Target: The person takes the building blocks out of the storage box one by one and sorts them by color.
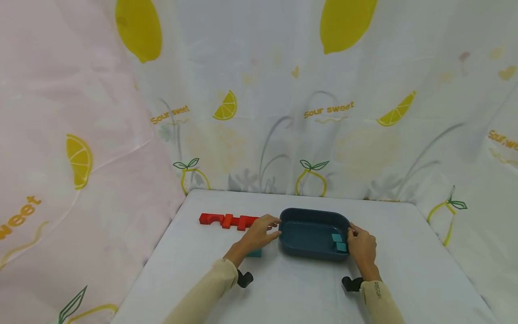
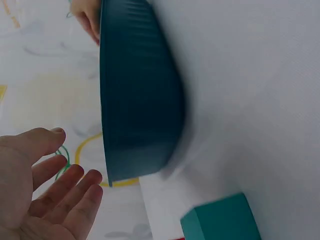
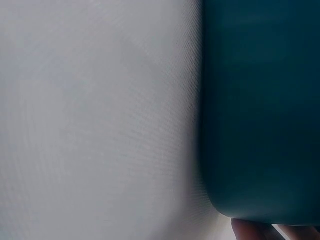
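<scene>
A dark blue oblong tub (image 1: 303,236) stands on the white table, with a few small teal blocks (image 1: 341,247) inside at its right end. My right hand (image 1: 362,247) grips the tub's right end at the rim; in the right wrist view only its fingers (image 3: 250,231) show, below the tub wall (image 3: 260,110). By the tub's left end is my left hand (image 1: 259,233), fingers spread and slightly bent, holding nothing. The left wrist view has this hand (image 2: 50,195) palm visible, fingertips close to the rim. A teal block (image 1: 255,253) lies under the left hand, partly hidden.
Behind the left hand, several red blocks (image 1: 212,219) form a row on the table (image 1: 299,292), its right end hidden by that hand. A lemon-printed cloth (image 1: 259,135) hangs behind and at the sides. Black wrist devices (image 1: 244,279) sit at both sleeves.
</scene>
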{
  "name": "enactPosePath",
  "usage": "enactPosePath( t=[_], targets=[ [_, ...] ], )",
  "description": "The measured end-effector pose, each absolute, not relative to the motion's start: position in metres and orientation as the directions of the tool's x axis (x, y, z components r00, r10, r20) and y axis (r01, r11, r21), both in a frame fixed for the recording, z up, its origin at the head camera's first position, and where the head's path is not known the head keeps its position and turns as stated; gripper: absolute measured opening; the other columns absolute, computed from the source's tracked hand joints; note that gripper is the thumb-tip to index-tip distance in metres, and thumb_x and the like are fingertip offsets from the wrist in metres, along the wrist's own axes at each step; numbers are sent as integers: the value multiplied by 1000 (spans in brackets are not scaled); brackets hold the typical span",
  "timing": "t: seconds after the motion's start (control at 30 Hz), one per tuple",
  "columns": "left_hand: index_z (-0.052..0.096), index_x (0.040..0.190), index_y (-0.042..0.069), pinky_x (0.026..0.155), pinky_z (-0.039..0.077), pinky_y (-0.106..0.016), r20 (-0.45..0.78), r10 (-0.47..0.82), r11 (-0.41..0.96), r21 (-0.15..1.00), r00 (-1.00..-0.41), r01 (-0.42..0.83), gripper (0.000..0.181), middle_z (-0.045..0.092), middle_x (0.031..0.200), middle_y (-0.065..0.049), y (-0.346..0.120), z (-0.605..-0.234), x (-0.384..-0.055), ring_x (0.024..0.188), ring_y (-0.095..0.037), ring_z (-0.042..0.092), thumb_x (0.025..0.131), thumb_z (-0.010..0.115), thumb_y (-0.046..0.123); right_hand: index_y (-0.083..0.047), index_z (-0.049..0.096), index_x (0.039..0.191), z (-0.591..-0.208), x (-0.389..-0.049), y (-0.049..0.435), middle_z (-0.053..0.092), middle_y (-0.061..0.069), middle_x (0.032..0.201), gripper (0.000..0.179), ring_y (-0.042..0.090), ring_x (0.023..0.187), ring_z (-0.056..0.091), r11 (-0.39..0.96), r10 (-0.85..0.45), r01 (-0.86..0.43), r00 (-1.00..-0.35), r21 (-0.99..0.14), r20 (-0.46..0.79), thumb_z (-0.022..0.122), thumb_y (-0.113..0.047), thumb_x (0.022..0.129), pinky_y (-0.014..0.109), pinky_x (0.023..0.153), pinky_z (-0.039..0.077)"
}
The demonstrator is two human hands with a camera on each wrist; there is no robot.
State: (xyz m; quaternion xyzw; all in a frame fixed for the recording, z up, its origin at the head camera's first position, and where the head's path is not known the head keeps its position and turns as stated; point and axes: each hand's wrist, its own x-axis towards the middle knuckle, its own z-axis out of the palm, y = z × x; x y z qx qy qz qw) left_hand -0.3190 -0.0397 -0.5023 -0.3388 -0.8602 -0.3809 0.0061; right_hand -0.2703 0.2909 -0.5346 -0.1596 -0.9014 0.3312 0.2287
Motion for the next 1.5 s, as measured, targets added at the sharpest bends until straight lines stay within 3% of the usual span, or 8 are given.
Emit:
enactPosePath(
  t=[0.2,0.4,0.67,0.8,0.97,1.1,1.33,1.5],
  targets=[
    [60,127,3,90,49,-23,268,660,483,566,-702,669,40,61,119,-12,4,-495,-325,107,-18,60,92,70,20,1,64,125,-533,-272,289,68,26,103,33,35,80,66,737,435,134,-844,-662,313,56,-15,97,50,62,51],
    [61,129,6,91,47,-21,194,714,526,486,-673,698,43,62,122,-7,47,-491,-332,110,-13,57,92,70,25,1,63,126,-530,-270,288,68,27,103,33,35,81,65,735,441,147,-845,-662,303,55,-14,98,49,63,51],
    [61,131,14,93,45,-19,145,698,626,352,-701,696,45,59,127,3,94,-490,-334,115,-8,55,91,71,32,0,64,125,-532,-271,289,68,27,103,33,32,75,64,741,439,154,-847,-654,298,56,-14,97,47,59,51],
    [61,131,13,94,45,-19,147,690,649,308,-708,696,46,59,127,2,109,-494,-331,115,-9,55,90,72,32,0,64,125,-532,-272,290,68,27,104,32,31,73,63,741,444,158,-845,-653,299,56,-14,97,46,57,50],
    [62,129,14,91,46,-18,146,691,656,284,-708,699,46,58,126,3,117,-511,-327,113,-8,56,89,73,33,0,64,125,-532,-271,289,68,27,104,33,31,73,62,741,443,162,-847,-652,293,56,-15,97,46,58,50],
    [62,130,15,91,47,-19,114,689,665,292,-716,687,48,57,127,3,121,-524,-324,113,-7,56,87,74,33,1,64,125,-533,-268,288,67,27,105,32,36,82,66,738,449,167,-845,-654,290,56,-14,97,50,64,52],
    [56,137,9,102,40,-21,34,702,656,356,-711,665,50,54,139,-2,128,-527,-331,127,-12,49,91,71,21,0,64,125,-533,-271,287,68,26,104,32,36,81,67,746,445,153,-838,-648,315,56,-14,97,50,63,53],
    [54,138,8,104,38,-20,20,728,628,380,-685,679,51,54,140,-3,130,-528,-335,129,-12,48,91,71,15,-1,65,124,-533,-272,287,69,25,100,32,35,79,67,746,444,148,-838,-650,319,57,-15,97,49,61,53]
  ],
)
